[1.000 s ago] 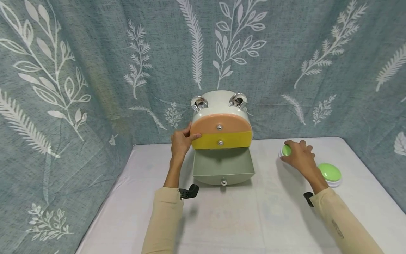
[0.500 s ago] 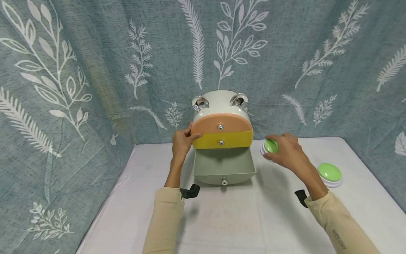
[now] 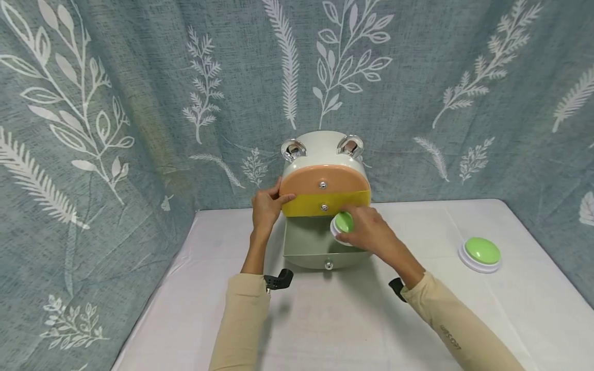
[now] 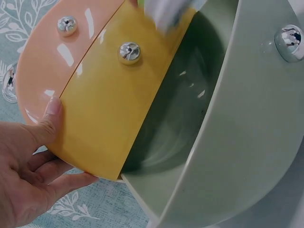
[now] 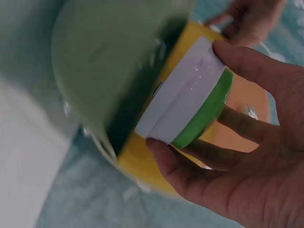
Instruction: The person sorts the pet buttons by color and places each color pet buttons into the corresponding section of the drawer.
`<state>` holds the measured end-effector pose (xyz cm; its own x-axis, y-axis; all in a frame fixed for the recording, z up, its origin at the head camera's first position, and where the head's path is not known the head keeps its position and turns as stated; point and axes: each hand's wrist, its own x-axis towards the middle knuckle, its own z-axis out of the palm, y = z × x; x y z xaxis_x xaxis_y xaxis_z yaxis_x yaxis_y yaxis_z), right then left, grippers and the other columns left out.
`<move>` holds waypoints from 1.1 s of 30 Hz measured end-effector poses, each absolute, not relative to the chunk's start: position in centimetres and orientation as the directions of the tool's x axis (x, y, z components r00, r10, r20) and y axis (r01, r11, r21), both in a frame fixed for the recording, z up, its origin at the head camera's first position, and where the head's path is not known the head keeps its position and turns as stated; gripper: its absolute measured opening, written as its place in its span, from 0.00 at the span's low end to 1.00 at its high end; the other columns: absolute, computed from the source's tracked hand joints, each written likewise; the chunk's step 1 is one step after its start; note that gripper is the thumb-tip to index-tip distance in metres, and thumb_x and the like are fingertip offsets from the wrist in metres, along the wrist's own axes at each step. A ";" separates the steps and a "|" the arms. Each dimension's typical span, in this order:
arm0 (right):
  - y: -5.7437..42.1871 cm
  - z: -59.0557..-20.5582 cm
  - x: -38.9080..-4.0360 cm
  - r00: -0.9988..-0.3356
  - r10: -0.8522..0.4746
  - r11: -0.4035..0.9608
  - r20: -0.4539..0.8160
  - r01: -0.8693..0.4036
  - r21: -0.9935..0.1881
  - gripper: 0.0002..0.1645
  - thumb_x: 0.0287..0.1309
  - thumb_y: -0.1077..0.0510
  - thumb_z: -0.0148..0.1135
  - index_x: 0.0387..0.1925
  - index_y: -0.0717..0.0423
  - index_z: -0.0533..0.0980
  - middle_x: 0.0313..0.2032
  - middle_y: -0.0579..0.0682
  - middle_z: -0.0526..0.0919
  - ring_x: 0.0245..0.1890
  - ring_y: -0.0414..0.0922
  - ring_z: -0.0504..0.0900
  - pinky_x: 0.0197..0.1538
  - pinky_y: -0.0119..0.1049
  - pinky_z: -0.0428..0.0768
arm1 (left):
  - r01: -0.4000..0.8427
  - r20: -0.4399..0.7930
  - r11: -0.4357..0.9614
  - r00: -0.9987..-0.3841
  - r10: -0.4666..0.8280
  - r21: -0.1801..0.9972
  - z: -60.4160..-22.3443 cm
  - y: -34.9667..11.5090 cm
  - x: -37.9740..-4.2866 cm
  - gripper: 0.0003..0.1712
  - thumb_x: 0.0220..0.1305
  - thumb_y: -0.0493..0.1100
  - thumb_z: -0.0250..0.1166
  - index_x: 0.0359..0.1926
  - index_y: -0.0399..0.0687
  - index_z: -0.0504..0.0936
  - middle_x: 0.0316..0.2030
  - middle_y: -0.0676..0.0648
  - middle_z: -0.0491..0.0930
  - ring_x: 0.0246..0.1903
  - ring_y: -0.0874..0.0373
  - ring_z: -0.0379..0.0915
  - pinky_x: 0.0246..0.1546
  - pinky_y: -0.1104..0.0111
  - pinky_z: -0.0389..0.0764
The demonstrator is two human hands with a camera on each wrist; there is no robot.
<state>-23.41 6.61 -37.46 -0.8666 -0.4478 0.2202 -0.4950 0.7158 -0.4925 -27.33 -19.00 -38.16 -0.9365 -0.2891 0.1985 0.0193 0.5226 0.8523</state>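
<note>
My left hand (image 3: 266, 206) holds the left side of a small animal-faced drawer box (image 3: 320, 147), thumb on its front and fingers around the side. The peach top drawer (image 3: 301, 181) and yellow middle drawer (image 3: 301, 206) are closed. Below them, the grey-green bottom drawer (image 3: 301, 261) is pulled out, its visible inside bare in the left wrist view. Over that drawer's right part, my right hand (image 3: 371, 232) grips a round white push button (image 5: 183, 95) with a green domed top, tilted, between thumb and fingertips.
A second green-topped push button (image 3: 482, 251) lies on the white-covered table (image 3: 325, 319) at the right. A leaf-patterned curtain (image 3: 250, 77) hangs close behind the drawer box. Black wrist mounts (image 3: 279, 280) stick out from the forearms.
My right hand has carried the push button leftward from the table's right side to above the pulled-out drawer. The left hand and the drawer box have stayed in place.
</note>
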 end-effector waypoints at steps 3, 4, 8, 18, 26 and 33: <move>4.6 -38.8 -23.9 -0.869 -0.449 0.718 0.207 -0.489 -0.495 0.32 0.51 0.53 0.82 0.56 0.59 0.80 0.46 0.55 0.86 0.44 0.51 0.81 0.51 0.50 0.81 | 0.019 0.197 0.517 -0.936 -0.293 0.856 -38.2 -19.2 -27.4 0.37 0.62 0.48 0.75 0.71 0.53 0.74 0.63 0.39 0.81 0.61 0.42 0.82 0.57 0.51 0.85; 4.0 -39.2 -24.0 -0.870 -0.449 0.721 0.204 -0.487 -0.494 0.33 0.51 0.53 0.82 0.56 0.60 0.80 0.46 0.55 0.86 0.45 0.51 0.81 0.51 0.50 0.81 | 0.019 0.196 0.515 -0.937 -0.290 0.857 -38.3 -19.2 -27.4 0.37 0.63 0.49 0.75 0.71 0.53 0.74 0.63 0.39 0.81 0.61 0.42 0.82 0.57 0.51 0.85; 1.8 -40.6 -24.5 -0.880 -0.438 0.726 0.182 -0.466 -0.505 0.34 0.49 0.53 0.84 0.55 0.62 0.80 0.45 0.54 0.85 0.43 0.50 0.81 0.50 0.47 0.81 | 0.024 0.197 0.514 -0.938 -0.286 0.857 -38.3 -19.3 -27.4 0.37 0.63 0.49 0.75 0.71 0.53 0.74 0.64 0.39 0.81 0.61 0.43 0.82 0.58 0.52 0.85; -1.3 -42.5 -25.5 -0.926 -0.369 0.768 0.081 -0.353 -0.534 0.30 0.50 0.50 0.84 0.48 0.60 0.79 0.37 0.51 0.81 0.36 0.47 0.78 0.42 0.42 0.79 | 0.030 0.215 0.530 -0.932 -0.291 0.847 -38.4 -19.4 -27.3 0.37 0.62 0.49 0.75 0.71 0.52 0.75 0.61 0.38 0.83 0.60 0.42 0.83 0.58 0.52 0.84; -2.0 -43.4 -25.8 -0.939 -0.342 0.749 0.047 -0.302 -0.589 0.33 0.52 0.52 0.83 0.54 0.61 0.77 0.47 0.54 0.81 0.45 0.50 0.80 0.53 0.47 0.82 | 0.051 0.239 0.536 -0.928 -0.287 0.843 -38.5 -19.2 -27.4 0.36 0.61 0.49 0.76 0.70 0.51 0.76 0.61 0.39 0.83 0.59 0.43 0.83 0.57 0.52 0.85; -1.7 -43.1 -25.5 -0.919 -0.389 0.742 0.069 -0.357 -0.567 0.37 0.53 0.49 0.82 0.60 0.60 0.76 0.50 0.56 0.84 0.48 0.52 0.82 0.55 0.50 0.82 | 0.032 0.222 0.536 -0.929 -0.295 0.844 -38.6 -19.4 -27.3 0.37 0.62 0.51 0.75 0.70 0.51 0.76 0.61 0.39 0.83 0.60 0.42 0.83 0.58 0.52 0.84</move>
